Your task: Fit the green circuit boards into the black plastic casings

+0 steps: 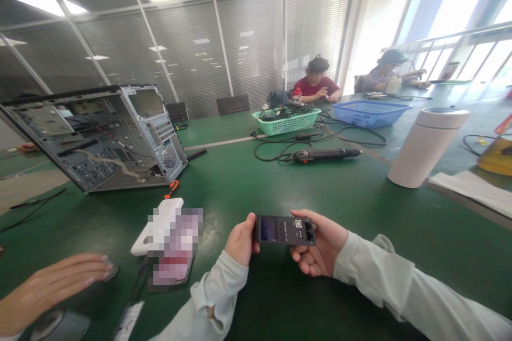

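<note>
Two hands steadying a small black device
The left hand (240, 240) and right hand (326, 242) are gripping its opposite ends, apparently keeping the screen (269, 229) readable.

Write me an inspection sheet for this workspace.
Surface: glossy green tabletop
Things in hand: black rectangular device with small screen
Clutter: open grey metal computer case, pale cylindrical tumbler, green plastic basket, blue plastic basket
Hands: left hand and right hand hold the device's opposite ends
Cables: black cables heaped in green basket, looping over tabletop
Surroundings: seated person in red, second seated person; co-worker's bare hand at lower left
</note>
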Motion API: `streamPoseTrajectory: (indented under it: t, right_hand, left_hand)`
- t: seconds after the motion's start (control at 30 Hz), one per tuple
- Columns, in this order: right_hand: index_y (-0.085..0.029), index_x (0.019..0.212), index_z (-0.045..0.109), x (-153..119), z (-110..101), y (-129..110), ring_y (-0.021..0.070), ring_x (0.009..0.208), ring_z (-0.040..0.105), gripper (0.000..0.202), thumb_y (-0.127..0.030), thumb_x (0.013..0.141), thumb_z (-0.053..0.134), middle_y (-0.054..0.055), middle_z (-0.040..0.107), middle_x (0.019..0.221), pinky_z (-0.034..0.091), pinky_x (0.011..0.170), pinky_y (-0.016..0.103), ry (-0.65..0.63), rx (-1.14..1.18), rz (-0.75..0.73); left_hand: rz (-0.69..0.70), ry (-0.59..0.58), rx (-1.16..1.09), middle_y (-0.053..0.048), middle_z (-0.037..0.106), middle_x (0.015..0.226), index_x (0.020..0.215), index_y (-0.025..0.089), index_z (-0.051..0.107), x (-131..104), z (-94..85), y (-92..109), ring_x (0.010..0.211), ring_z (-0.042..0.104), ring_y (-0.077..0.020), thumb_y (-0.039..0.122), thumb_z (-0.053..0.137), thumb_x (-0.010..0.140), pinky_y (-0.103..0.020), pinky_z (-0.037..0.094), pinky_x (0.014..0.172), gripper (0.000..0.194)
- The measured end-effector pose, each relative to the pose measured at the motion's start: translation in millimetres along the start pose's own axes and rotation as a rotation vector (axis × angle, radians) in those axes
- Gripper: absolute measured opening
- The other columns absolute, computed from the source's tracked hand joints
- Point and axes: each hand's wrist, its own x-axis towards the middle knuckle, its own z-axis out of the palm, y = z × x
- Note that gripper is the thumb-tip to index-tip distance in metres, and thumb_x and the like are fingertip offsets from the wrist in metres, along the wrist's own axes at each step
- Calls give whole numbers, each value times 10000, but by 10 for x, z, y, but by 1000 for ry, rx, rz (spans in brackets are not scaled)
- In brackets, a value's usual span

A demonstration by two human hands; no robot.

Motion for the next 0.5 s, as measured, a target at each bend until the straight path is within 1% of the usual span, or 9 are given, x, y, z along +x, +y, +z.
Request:
streamPoseTrajectory:
  t: [0.1, 0.17, 0.23, 0.27, 0.3, 0.37, 0.4, 0.43, 0.5]
  right_hand:
    - [-70, 723, 527, 16, 7, 8, 157, 503, 574, 733, -604, 886, 51, 88, 556, 609, 461, 420, 188, -7, -7, -17]
    - [-69, 799, 517, 44, 0, 19, 150, 520, 580, 657, -571, 902, 106, 88, 567, 666, 462, 425, 175, 42, -19, -78]
    - [-86, 928, 477, 81, -22, 31, 159, 551, 593, 482, -526, 892, 283, 83, 571, 724, 458, 424, 162, 135, -88, -216]
    - [-108, 998, 442, 99, -38, 37, 171, 571, 600, 419, -499, 851, 415, 78, 570, 754, 458, 425, 160, 181, -145, -313]
    - [-136, 1056, 401, 115, -58, 41, 185, 593, 604, 450, -464, 784, 545, 71, 569, 784, 465, 435, 164, 216, -205, -416]
    - [-198, 1128, 337, 142, -100, 45, 193, 630, 605, 657, -387, 630, 721, 48, 557, 844, 491, 476, 187, 255, -286, -609]
    - [-214, 1137, 330, 152, -120, 45, 184, 649, 602, 720, -374, 581, 759, 39, 547, 873, 504, 502, 199, 263, -297, -676]
    - [-215, 1128, 345, 161, -138, 44, 170, 666, 594, 735, -381, 555, 774, 34, 537, 892, 512, 520, 202, 273, -289, -720]
    - [-199, 1071, 395, 177, -162, 39, 147, 692, 571, 694, -402, 531, 780, 26, 519, 900, 513, 515, 192, 309, -254, -777]
  left_hand:
    - [-20, 9, -4, 4, 409, 320, 361, 186, 430, 26, 3, -40, 358, 441, -107, 638, 217, 757, -245, 384, 487, 637]
    - [-47, 19, -45, 11, 434, 342, 443, 176, 480, 48, -5, -58, 359, 453, -112, 621, 274, 752, -239, 378, 444, 580]
    - [-74, 5, -130, 23, 472, 396, 599, 169, 531, 68, -16, -65, 377, 481, -124, 597, 342, 739, -231, 370, 402, 489]
    - [-80, -7, -180, 24, 500, 449, 682, 170, 541, 73, -20, -63, 402, 499, -128, 580, 373, 732, -224, 369, 388, 446]
    - [-75, -14, -222, 22, 524, 511, 745, 174, 544, 73, -23, -56, 436, 515, -126, 556, 402, 727, -214, 374, 386, 409]
    - [-38, -8, -261, 14, 542, 632, 806, 179, 551, 58, -19, -30, 509, 524, -111, 498, 451, 721, -194, 392, 408, 344]
    - [-17, 1, -262, 10, 538, 674, 823, 180, 558, 44, -12, -14, 538, 519, -104, 471, 468, 719, -187, 401, 421, 322]
    - [2, 11, -255, 7, 532, 696, 836, 178, 566, 26, -3, 2, 560, 514, -101, 452, 479, 719, -184, 410, 436, 310]
    - [41, 6, -240, -4, 541, 719, 874, 172, 567, -10, 20, 27, 597, 514, -107, 444, 483, 726, -192, 429, 468, 321]
